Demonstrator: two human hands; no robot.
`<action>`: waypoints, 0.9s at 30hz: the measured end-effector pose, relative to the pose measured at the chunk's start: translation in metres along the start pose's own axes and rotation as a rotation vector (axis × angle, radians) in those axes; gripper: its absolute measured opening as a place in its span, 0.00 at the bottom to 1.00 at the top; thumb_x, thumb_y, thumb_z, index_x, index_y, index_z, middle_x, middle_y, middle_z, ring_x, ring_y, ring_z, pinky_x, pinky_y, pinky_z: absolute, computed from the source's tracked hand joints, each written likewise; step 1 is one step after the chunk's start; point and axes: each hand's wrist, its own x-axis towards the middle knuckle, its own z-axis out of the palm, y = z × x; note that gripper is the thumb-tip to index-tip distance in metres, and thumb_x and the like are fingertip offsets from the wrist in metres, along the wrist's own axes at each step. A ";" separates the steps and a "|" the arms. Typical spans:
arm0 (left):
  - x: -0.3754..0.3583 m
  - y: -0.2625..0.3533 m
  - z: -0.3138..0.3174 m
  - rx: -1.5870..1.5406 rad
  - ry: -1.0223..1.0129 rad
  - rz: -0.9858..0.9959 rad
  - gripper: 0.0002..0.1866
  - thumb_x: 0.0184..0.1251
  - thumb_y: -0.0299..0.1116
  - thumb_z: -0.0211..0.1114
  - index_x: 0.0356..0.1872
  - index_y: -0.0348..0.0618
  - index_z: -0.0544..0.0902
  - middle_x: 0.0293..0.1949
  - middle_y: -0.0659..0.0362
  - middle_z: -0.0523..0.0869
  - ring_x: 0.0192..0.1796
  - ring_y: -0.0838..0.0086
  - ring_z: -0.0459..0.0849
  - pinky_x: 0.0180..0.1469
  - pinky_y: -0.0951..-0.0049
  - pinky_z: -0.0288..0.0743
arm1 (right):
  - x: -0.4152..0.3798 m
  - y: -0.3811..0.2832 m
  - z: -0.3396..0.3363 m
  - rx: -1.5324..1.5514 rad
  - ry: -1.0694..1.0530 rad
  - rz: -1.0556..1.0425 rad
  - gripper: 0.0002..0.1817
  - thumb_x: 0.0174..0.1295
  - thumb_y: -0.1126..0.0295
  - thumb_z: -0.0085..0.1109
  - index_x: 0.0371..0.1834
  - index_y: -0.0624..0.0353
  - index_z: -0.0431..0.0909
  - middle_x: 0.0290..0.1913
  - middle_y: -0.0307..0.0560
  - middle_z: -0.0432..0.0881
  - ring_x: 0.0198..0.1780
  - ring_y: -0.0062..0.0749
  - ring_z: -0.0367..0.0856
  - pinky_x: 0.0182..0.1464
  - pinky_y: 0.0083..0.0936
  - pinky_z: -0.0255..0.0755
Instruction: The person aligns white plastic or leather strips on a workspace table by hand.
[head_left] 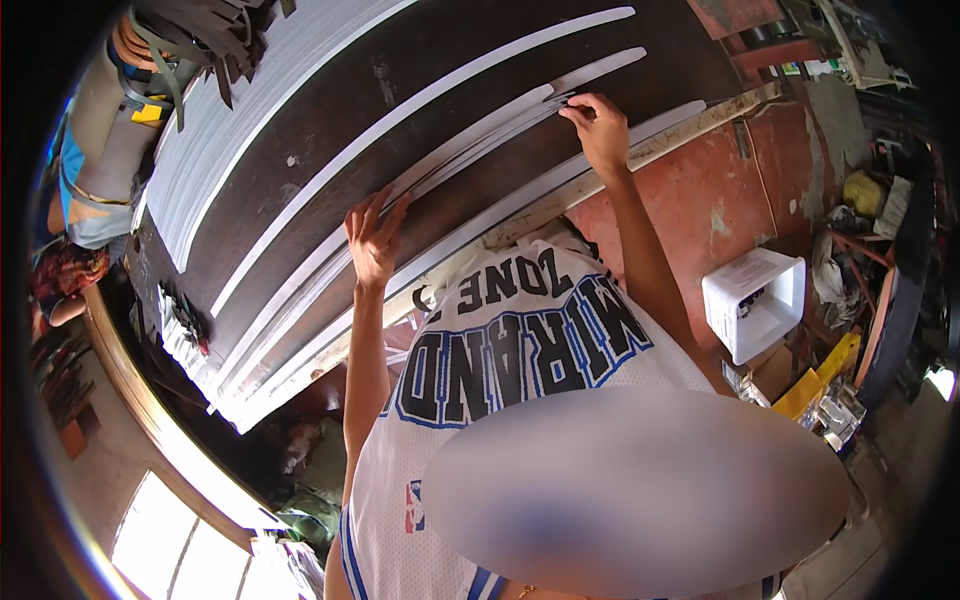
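Pinching the long strips (472,141) with my right hand (597,130), I rest my open left hand (373,243) farther along their length.

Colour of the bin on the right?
White bin; shows best in the head view.

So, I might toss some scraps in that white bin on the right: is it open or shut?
Open. No lid covers the white bin; its inner walls show, with something dark inside.
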 end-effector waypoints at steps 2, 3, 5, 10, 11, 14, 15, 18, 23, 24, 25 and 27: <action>0.003 0.002 -0.001 -0.003 -0.007 0.001 0.29 0.52 0.20 0.66 0.58 0.56 0.87 0.61 0.58 0.83 0.59 0.63 0.80 0.63 0.57 0.69 | 0.000 -0.001 0.001 0.005 0.011 0.036 0.11 0.55 0.65 0.75 0.36 0.55 0.85 0.34 0.43 0.85 0.34 0.42 0.84 0.36 0.33 0.77; 0.004 0.002 -0.002 0.015 0.001 0.004 0.28 0.51 0.19 0.66 0.56 0.55 0.88 0.60 0.59 0.85 0.59 0.63 0.81 0.61 0.59 0.71 | -0.002 -0.002 0.002 -0.019 0.029 0.044 0.10 0.54 0.65 0.75 0.36 0.55 0.87 0.34 0.44 0.86 0.34 0.41 0.84 0.36 0.33 0.77; 0.005 0.004 -0.002 0.033 0.007 0.008 0.28 0.50 0.17 0.65 0.54 0.54 0.89 0.58 0.59 0.86 0.58 0.64 0.82 0.59 0.60 0.72 | -0.004 -0.005 0.003 -0.043 0.046 0.055 0.09 0.54 0.65 0.76 0.37 0.54 0.89 0.35 0.44 0.86 0.34 0.41 0.85 0.36 0.33 0.77; -0.003 0.000 -0.006 0.017 -0.010 0.004 0.34 0.43 0.17 0.63 0.58 0.55 0.87 0.61 0.57 0.83 0.60 0.62 0.81 0.65 0.57 0.68 | -0.011 -0.017 0.009 0.011 0.087 0.144 0.10 0.54 0.66 0.76 0.37 0.56 0.90 0.35 0.46 0.87 0.34 0.40 0.85 0.36 0.32 0.78; -0.002 0.000 -0.007 0.015 -0.011 0.008 0.34 0.43 0.17 0.63 0.58 0.55 0.87 0.61 0.57 0.83 0.60 0.62 0.81 0.65 0.57 0.68 | -0.011 -0.018 0.009 0.009 0.090 0.146 0.10 0.54 0.66 0.76 0.37 0.56 0.90 0.35 0.46 0.87 0.34 0.40 0.85 0.36 0.32 0.78; -0.005 -0.001 -0.010 0.014 -0.006 -0.008 0.33 0.44 0.17 0.62 0.57 0.55 0.88 0.60 0.57 0.84 0.60 0.63 0.81 0.65 0.57 0.67 | -0.013 -0.017 0.009 0.051 0.095 0.165 0.11 0.53 0.66 0.77 0.37 0.58 0.90 0.34 0.46 0.87 0.33 0.40 0.85 0.36 0.31 0.77; -0.005 -0.002 -0.011 0.016 -0.011 -0.014 0.33 0.45 0.18 0.61 0.56 0.55 0.88 0.60 0.57 0.84 0.60 0.63 0.81 0.65 0.57 0.67 | -0.013 -0.016 0.010 0.047 0.097 0.138 0.11 0.53 0.66 0.77 0.37 0.57 0.90 0.34 0.46 0.87 0.33 0.40 0.85 0.35 0.31 0.77; -0.010 -0.006 -0.013 0.020 -0.015 -0.018 0.32 0.47 0.19 0.60 0.56 0.56 0.88 0.60 0.57 0.84 0.60 0.63 0.81 0.65 0.56 0.67 | -0.018 -0.017 0.014 0.005 0.108 0.095 0.11 0.53 0.66 0.77 0.37 0.57 0.90 0.34 0.46 0.87 0.32 0.39 0.85 0.35 0.30 0.77; -0.013 -0.004 -0.014 0.015 -0.015 -0.026 0.32 0.47 0.19 0.59 0.56 0.56 0.88 0.60 0.57 0.84 0.59 0.63 0.81 0.65 0.56 0.68 | -0.024 -0.017 0.018 -0.029 0.131 0.150 0.11 0.53 0.65 0.77 0.37 0.56 0.90 0.34 0.45 0.87 0.30 0.39 0.85 0.34 0.30 0.77; -0.014 -0.004 -0.014 0.021 -0.001 -0.024 0.32 0.46 0.19 0.59 0.56 0.56 0.88 0.60 0.57 0.84 0.59 0.63 0.81 0.65 0.56 0.68 | -0.024 -0.016 0.019 -0.047 0.146 0.136 0.11 0.53 0.65 0.77 0.37 0.56 0.90 0.34 0.45 0.87 0.30 0.38 0.85 0.33 0.30 0.77; -0.016 -0.005 -0.014 0.028 0.012 -0.023 0.32 0.46 0.18 0.59 0.57 0.56 0.88 0.60 0.57 0.84 0.59 0.63 0.81 0.65 0.55 0.68 | -0.024 -0.018 0.019 -0.065 0.162 0.123 0.11 0.53 0.65 0.77 0.37 0.56 0.90 0.35 0.45 0.87 0.29 0.38 0.85 0.33 0.30 0.76; -0.021 -0.006 -0.011 0.034 0.029 -0.013 0.33 0.45 0.18 0.60 0.57 0.55 0.88 0.60 0.57 0.84 0.58 0.63 0.81 0.65 0.55 0.68 | -0.024 -0.022 0.018 -0.055 0.145 0.173 0.11 0.53 0.65 0.77 0.38 0.56 0.90 0.35 0.45 0.87 0.29 0.37 0.85 0.32 0.30 0.76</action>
